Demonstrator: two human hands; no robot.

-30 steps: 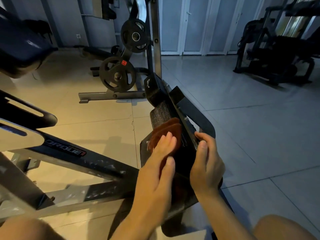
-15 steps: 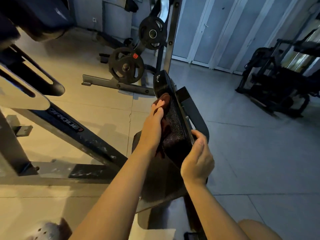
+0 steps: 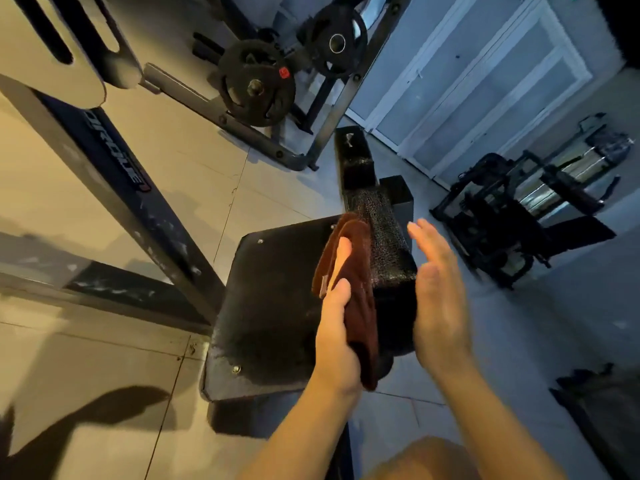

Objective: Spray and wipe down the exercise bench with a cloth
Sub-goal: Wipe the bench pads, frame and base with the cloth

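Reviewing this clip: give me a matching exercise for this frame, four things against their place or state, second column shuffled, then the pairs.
Things:
1. left hand
2. right hand
3. cloth
4. weight plates

States:
A. brown, pressed against the bench pad
B. black, on a rack in the background
C. open, fingers straight, holding nothing
D. grips the cloth

Pairs: 1-D, 2-C, 3-A, 4-B

Left hand (image 3: 337,327) fingers extended toward 12 o'clock, thumb gripping brown cloth (image 3: 360,282) against its palm; right hand (image 3: 438,292) at 3 o'clock of it, flat, fingers straight, touching nothing, both forearms entering from 6 o'clock.
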